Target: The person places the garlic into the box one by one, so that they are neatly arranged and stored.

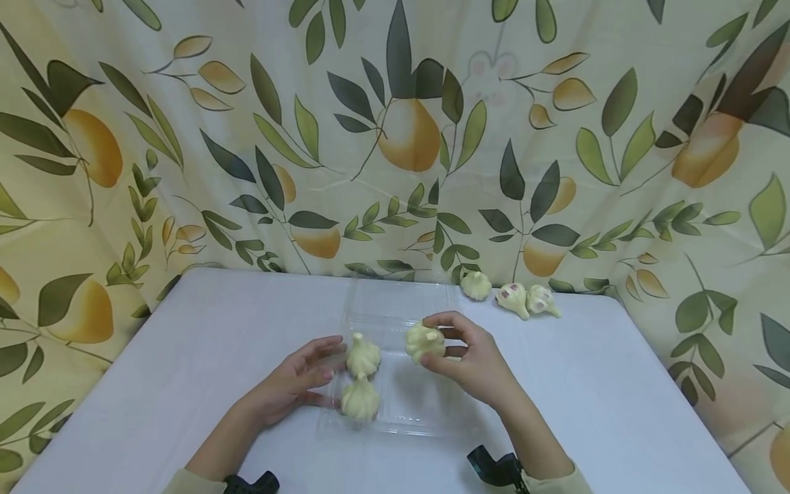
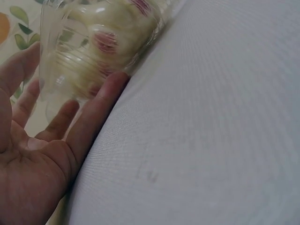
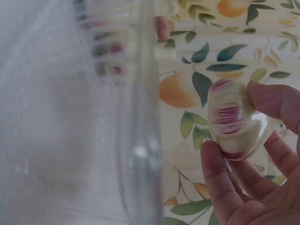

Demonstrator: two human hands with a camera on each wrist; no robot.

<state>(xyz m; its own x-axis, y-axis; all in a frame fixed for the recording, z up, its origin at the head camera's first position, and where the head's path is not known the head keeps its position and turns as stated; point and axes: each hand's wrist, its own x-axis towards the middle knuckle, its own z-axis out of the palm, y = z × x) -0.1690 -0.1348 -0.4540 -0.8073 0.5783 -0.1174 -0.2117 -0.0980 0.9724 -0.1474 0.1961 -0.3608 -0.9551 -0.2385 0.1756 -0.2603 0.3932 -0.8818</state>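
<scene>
A clear plastic box (image 1: pixel 426 408) lies on the table with two garlic bulbs (image 1: pixel 360 399) one behind the other along its left side. My right hand (image 1: pixel 478 357) pinches another garlic bulb (image 1: pixel 424 342) between thumb and fingers, over the box's right half. The right wrist view shows purple streaks on this held bulb (image 3: pixel 229 119). My left hand (image 1: pixel 290 381) is at the box's left wall, its fingers extended and spread. In the left wrist view a fingertip reaches the bottom of the clear wall, with bulbs (image 2: pixel 105 42) showing through the plastic.
The box's clear lid (image 1: pixel 401 300) lies folded back toward the far edge. Several more garlic bulbs sit at the back right, one pale (image 1: pixel 476 285) and two with purple marks (image 1: pixel 512 298). A fruit-patterned curtain (image 1: pixel 345 171) hangs behind the white table (image 1: pixel 216 329).
</scene>
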